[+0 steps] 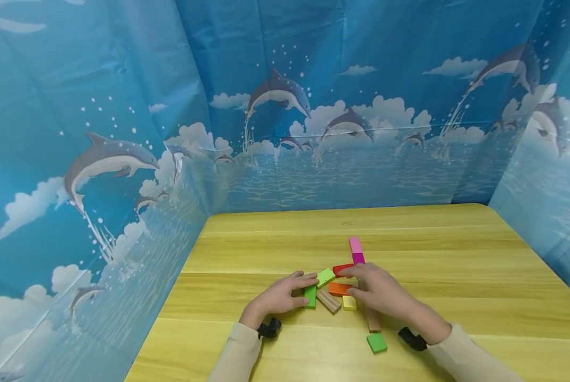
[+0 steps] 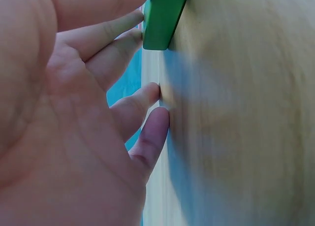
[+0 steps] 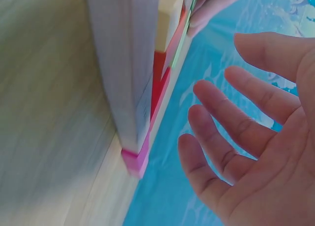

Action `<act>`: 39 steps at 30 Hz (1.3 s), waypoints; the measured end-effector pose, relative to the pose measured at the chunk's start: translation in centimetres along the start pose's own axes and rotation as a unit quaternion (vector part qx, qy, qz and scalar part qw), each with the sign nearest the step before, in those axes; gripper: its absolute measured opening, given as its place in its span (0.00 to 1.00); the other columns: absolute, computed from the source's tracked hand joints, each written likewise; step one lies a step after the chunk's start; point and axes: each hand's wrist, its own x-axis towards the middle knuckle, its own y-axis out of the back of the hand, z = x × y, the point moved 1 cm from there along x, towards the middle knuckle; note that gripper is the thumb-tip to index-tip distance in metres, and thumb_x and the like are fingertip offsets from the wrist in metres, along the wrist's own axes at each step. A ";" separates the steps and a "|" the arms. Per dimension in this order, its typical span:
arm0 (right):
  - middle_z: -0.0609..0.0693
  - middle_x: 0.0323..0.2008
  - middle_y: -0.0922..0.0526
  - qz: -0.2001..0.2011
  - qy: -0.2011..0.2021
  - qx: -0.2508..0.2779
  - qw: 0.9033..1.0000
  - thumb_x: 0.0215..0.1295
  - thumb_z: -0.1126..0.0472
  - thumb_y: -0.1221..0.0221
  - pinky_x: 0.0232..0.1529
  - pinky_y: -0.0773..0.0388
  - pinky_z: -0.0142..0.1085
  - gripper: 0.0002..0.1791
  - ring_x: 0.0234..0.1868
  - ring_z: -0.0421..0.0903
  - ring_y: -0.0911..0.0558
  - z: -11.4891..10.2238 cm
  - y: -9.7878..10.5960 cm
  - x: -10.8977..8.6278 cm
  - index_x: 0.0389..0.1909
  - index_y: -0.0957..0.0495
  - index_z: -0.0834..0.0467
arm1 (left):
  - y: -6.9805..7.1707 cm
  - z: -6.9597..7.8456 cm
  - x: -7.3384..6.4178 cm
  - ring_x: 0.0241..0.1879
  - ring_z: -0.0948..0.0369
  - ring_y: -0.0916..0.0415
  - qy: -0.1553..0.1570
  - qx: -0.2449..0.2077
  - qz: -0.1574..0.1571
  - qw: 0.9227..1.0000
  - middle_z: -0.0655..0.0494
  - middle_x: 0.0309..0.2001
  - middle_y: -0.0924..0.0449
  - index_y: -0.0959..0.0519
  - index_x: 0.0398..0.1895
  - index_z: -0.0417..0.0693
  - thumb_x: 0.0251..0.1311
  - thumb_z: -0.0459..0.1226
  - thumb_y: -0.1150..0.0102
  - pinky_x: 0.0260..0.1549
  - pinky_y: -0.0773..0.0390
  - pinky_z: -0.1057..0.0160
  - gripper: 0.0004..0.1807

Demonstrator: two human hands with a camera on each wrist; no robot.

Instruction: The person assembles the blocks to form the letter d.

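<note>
My left hand (image 1: 279,295) touches a green block (image 1: 310,298) with the thumb, while its fingertips reach a lime block (image 1: 326,277). In the left wrist view the fingers are fairly straight beside the green block (image 2: 165,19). Above a long brown wooden block (image 1: 373,320) is my right hand (image 1: 385,293), which partly covers it in the head view. The right wrist view shows that hand's (image 3: 261,132) fingers spread, loosely bent and holding nothing. Around the hands lie a red block (image 1: 342,270), an orange block (image 1: 339,289), a yellow block (image 1: 349,303) and a grooved wooden block (image 1: 329,301).
Beyond the right hand, a pink block (image 1: 355,245) and a magenta block (image 1: 359,258) lie end to end. A small green square block (image 1: 377,343) sits at the near end of the brown block. The yellow wooden table (image 1: 247,239) is surrounded by a dolphin-printed blue curtain (image 1: 390,175).
</note>
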 end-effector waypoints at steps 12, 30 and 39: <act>0.47 0.49 0.17 -0.008 0.005 -0.024 1.000 0.60 0.57 0.28 0.44 0.21 0.46 0.22 0.49 0.46 0.21 -2.2 -2.2 1.0 0.55 0.17 0.51 | -0.6 -0.8 -0.5 0.78 0.52 0.53 0.016 -0.038 0.024 0.999 0.65 0.77 0.43 0.35 0.76 0.60 0.73 0.44 0.43 0.68 0.41 0.40 0.29; 0.38 0.27 0.25 0.000 0.017 -0.088 0.996 0.53 0.54 0.25 0.29 0.35 0.35 0.23 0.32 0.40 0.33 -3.3 -3.6 1.2 0.51 0.14 0.50 | -0.4 -1.1 -0.3 0.77 0.55 0.49 0.035 -0.068 0.044 0.996 0.62 0.75 0.37 0.30 0.73 0.63 0.72 0.45 0.42 0.68 0.37 0.44 0.27; 0.37 0.24 0.28 -0.006 0.002 -0.113 0.994 0.47 0.57 0.21 0.27 0.36 0.35 0.25 0.29 0.41 0.34 -3.8 -4.1 1.4 0.50 0.14 0.51 | -0.2 -0.9 -0.2 0.76 0.54 0.48 0.041 -0.066 0.044 0.996 0.57 0.75 0.38 0.30 0.74 0.62 0.73 0.44 0.42 0.67 0.36 0.46 0.27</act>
